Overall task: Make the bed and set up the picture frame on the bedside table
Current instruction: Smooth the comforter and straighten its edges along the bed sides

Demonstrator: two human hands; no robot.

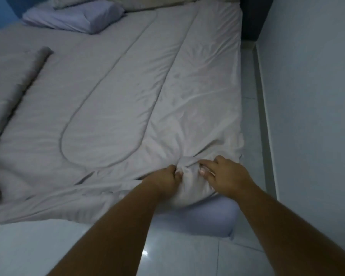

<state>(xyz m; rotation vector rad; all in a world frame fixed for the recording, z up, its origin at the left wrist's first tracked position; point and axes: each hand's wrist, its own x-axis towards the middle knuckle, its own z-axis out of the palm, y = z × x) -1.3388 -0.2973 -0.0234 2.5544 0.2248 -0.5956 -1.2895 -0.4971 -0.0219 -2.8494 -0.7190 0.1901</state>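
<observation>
Fingers (177, 173) of the left hand (165, 179) are curling into a bunched fold of the grey comforter (127, 86) and clenching the cloth from its left side. Fingers (206, 172) of the right hand (228, 176) are grasping the same bunch from its right side, with the forefinger lying across the top. The bunch is sitting between the two hands, touching both, at the near right corner of the bed (209, 218). Just below it, the lavender-sheeted corner is showing uncovered. From the bunch, creases are fanning outward, and the comforter is lying spread toward the head edge, with a long oval seam running along its middle. A raised grey fold of bedding (14, 82) is lying along the left edge. A lavender pillow (74, 16) is resting near the far left corner, with a beige pillow (131, 2) just beside it at the head edge. White floor tiles (48, 246) are bordering the near edge, and a pale wall (311, 96) is running along the right.
</observation>
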